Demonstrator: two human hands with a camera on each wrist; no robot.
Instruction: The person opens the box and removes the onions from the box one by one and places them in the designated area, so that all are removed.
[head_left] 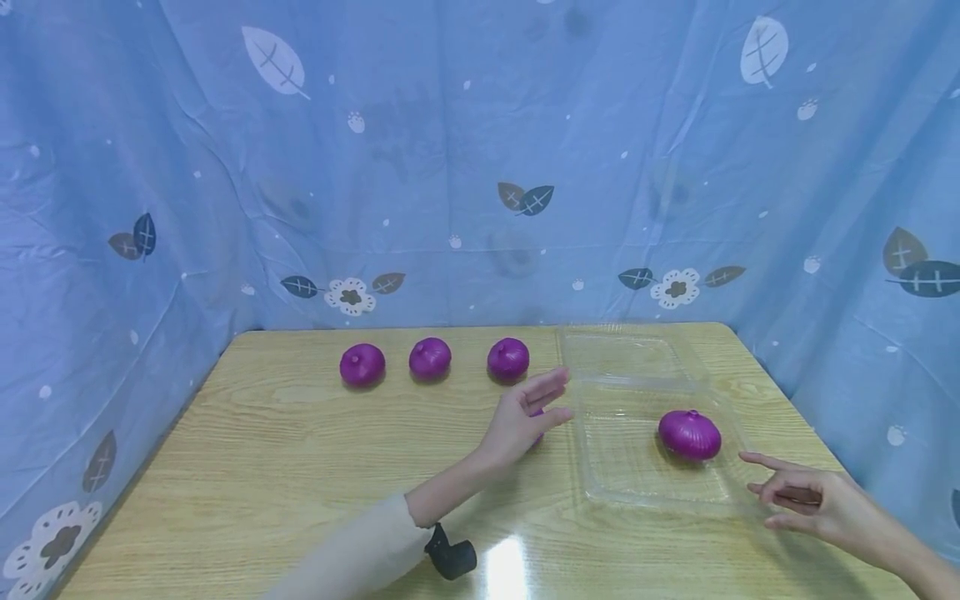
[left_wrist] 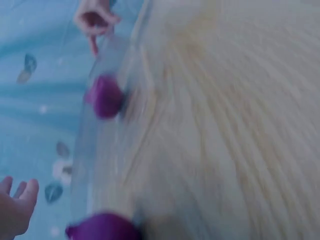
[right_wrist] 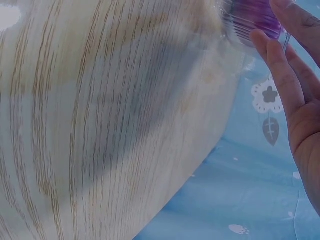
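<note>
A purple onion (head_left: 690, 435) lies in the right part of a clear plastic container (head_left: 622, 498), whose lid (head_left: 630, 357) is folded open behind it. My left hand (head_left: 525, 412) hovers left of the container, its fingers extended and holding nothing. Behind that hand another onion (head_left: 537, 427) is mostly hidden; in the left wrist view an onion (left_wrist: 104, 227) shows beside the hand (left_wrist: 17, 207). My right hand (head_left: 817, 500) is by the container's right side, fingers loosely bent with nothing in them. Whether its fingertips (right_wrist: 260, 37) touch the container wall, I cannot tell.
Along the back of the wooden table (head_left: 300, 467) sit three more onions: a left one (head_left: 363, 365), a middle one (head_left: 430, 359) and a right one (head_left: 508, 359). A blue patterned curtain (head_left: 450, 167) surrounds the table. A black device (head_left: 452, 557) is at the left wrist.
</note>
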